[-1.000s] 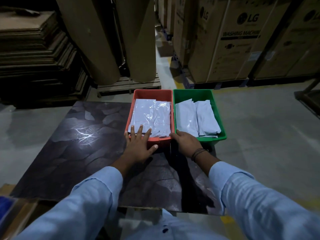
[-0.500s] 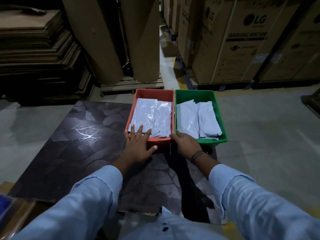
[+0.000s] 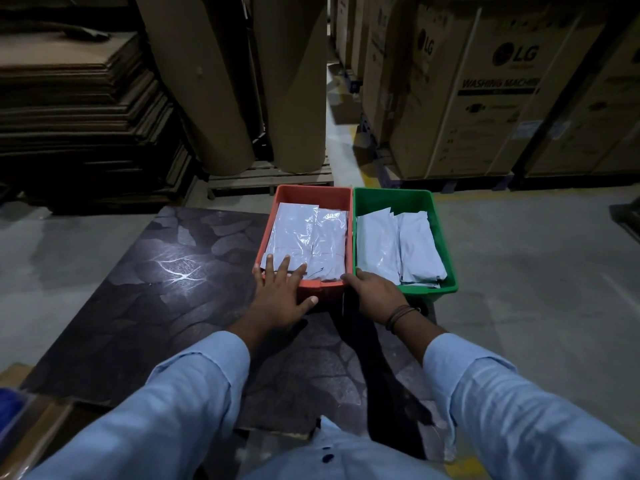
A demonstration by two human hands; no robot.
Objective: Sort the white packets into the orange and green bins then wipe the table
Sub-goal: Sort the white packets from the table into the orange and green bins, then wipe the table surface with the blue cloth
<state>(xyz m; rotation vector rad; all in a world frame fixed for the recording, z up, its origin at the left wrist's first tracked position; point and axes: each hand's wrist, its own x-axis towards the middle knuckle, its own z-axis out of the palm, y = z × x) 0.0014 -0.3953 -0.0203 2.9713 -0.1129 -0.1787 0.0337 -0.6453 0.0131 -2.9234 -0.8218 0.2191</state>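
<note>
An orange bin and a green bin stand side by side at the far right of the dark patterned table. White packets lie in the orange bin, and more white packets lie in the green one. My left hand rests flat against the orange bin's near rim, with straight fingers reaching over onto the packets. My right hand grips the near left corner of the green bin, its fingers curled out of sight below the rim.
Tall cardboard rolls on a wooden pallet stand beyond the table. A stack of flat cardboard is at the back left and large LG boxes at the back right. Concrete floor lies right of the bins.
Both hands stay on the bins' near rims. Only the view has shifted a little.
</note>
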